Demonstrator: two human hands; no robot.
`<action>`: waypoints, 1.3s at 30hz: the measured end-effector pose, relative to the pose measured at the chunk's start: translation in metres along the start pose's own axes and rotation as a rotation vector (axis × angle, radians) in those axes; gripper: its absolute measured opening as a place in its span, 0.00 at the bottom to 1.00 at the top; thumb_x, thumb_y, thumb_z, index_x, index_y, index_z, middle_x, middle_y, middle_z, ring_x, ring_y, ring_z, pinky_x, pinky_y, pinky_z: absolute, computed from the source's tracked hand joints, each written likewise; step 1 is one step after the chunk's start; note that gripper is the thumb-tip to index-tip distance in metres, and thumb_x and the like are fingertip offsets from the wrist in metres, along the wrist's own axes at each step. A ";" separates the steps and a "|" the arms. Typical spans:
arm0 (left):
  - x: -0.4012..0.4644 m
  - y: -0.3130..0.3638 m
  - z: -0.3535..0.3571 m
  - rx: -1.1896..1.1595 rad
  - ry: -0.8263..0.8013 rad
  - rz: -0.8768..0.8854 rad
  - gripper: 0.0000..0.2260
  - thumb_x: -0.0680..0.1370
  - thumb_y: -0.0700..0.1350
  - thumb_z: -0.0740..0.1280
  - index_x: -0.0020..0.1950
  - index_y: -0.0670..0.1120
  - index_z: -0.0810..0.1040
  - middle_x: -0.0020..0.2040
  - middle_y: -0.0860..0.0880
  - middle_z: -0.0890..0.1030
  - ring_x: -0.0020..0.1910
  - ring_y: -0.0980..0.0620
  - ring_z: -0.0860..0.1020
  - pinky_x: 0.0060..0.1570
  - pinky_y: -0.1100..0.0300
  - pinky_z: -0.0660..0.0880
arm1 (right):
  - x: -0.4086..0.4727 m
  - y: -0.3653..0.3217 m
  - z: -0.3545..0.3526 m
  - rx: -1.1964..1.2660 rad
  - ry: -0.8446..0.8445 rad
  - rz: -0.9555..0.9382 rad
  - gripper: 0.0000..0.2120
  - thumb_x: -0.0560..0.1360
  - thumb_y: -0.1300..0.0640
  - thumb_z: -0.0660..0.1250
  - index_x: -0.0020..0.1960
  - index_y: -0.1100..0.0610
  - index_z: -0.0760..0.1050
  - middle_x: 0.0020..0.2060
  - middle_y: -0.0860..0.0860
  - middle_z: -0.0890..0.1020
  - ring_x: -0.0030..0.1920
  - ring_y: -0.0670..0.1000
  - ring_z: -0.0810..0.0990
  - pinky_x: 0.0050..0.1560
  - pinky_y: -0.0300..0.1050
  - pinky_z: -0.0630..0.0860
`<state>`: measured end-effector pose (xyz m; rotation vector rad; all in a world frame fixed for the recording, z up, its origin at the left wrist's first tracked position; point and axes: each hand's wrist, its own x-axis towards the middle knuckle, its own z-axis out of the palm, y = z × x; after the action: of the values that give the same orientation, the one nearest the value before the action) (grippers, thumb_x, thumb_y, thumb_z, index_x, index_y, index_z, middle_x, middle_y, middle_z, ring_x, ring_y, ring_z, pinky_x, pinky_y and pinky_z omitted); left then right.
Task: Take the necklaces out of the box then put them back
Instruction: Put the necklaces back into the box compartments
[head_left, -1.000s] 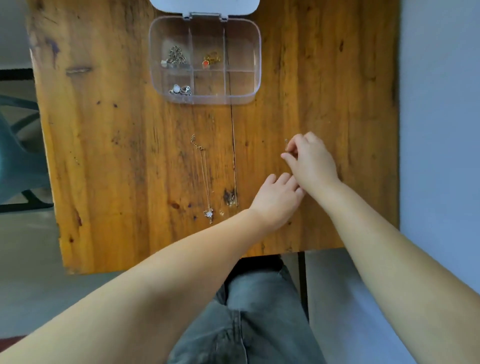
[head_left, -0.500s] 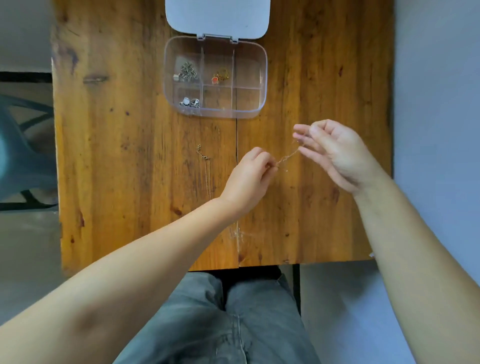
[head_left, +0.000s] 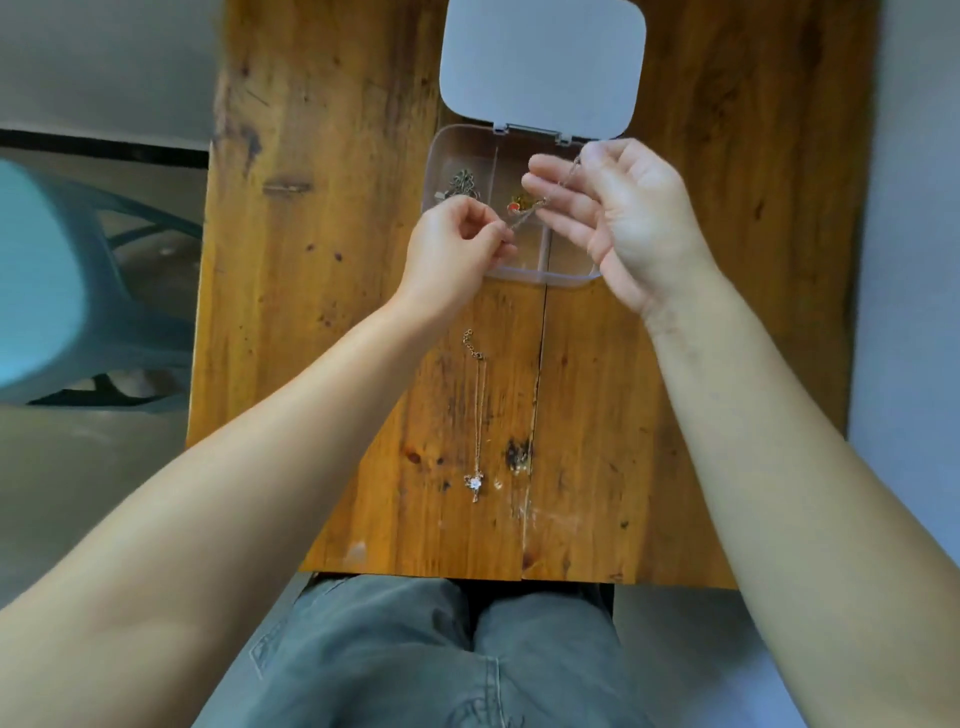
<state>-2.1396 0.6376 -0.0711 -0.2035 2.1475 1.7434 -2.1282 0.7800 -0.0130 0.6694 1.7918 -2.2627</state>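
Observation:
A thin chain necklace (head_left: 540, 205) is stretched in the air above the clear compartment box (head_left: 519, 274). My left hand (head_left: 457, 249) pinches its lower end and my right hand (head_left: 618, 213) holds its upper end by the thumb and fingers. The box stands open, its white lid (head_left: 540, 67) folded back. Inside I see a dark metal piece (head_left: 461, 183) in the far left compartment and a gold and red piece (head_left: 517, 203) in the middle one. A second necklace (head_left: 477, 415) with a sparkling pendant lies straight on the wooden table (head_left: 311, 260), nearer to me.
The table's near edge runs just above my knees in grey trousers (head_left: 415, 660). A teal chair (head_left: 78, 291) stands to the left of the table. A pale wall or floor strip borders the table on the right.
Both hands have lifted the thin chain off the table and carried it away from me, until it hangs over the open box. The pendant necklace has stayed where it lay.

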 end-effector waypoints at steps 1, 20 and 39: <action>0.004 -0.003 -0.001 0.064 -0.014 -0.021 0.05 0.77 0.39 0.64 0.41 0.45 0.76 0.40 0.47 0.84 0.40 0.53 0.84 0.43 0.58 0.81 | 0.005 0.007 0.002 -0.088 0.021 0.018 0.05 0.82 0.59 0.55 0.53 0.57 0.69 0.56 0.59 0.80 0.55 0.53 0.82 0.58 0.51 0.78; -0.061 -0.081 -0.029 1.000 -0.276 0.402 0.18 0.76 0.40 0.65 0.66 0.42 0.71 0.62 0.40 0.74 0.62 0.40 0.70 0.57 0.45 0.72 | -0.141 0.148 -0.025 -1.026 -0.182 0.235 0.09 0.78 0.52 0.63 0.56 0.52 0.75 0.47 0.45 0.79 0.43 0.42 0.77 0.41 0.32 0.73; -0.064 -0.057 -0.001 0.469 -0.170 0.120 0.03 0.76 0.43 0.63 0.43 0.48 0.74 0.42 0.53 0.80 0.41 0.58 0.77 0.39 0.70 0.71 | -0.164 0.175 -0.012 -0.718 0.074 0.067 0.03 0.77 0.58 0.64 0.47 0.51 0.72 0.44 0.45 0.77 0.41 0.43 0.76 0.38 0.30 0.72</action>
<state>-2.0615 0.6162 -0.0995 0.1933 2.4007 1.2113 -1.9095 0.7246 -0.0947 0.6450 2.3531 -1.3919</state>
